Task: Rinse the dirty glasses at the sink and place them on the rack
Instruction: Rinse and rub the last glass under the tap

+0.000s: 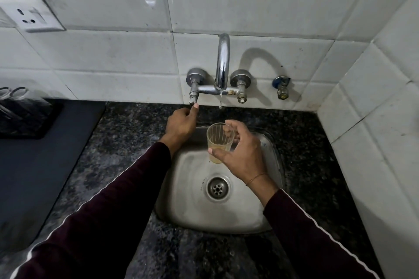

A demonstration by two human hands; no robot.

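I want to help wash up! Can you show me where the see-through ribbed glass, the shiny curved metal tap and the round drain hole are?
See-through ribbed glass (pixel 219 140), head view: on its side wall.
Shiny curved metal tap (pixel 222 63), head view: on its upright spout.
Round drain hole (pixel 217 188), head view: on the strainer's centre.

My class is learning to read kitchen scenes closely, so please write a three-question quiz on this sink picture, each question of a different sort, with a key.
1. True or false: the right hand holds the glass upside down over the sink.
2. Which does the left hand reach for? A) the drain B) the left tap handle C) the wall socket
3. Fill in: the glass holds a little ______ liquid at its bottom.

Key
1. False: it is upright, mouth up, below the spout.
2. B: the fingertips are at the handle.
3. Yellowish. Only drops fall from the spout so far.
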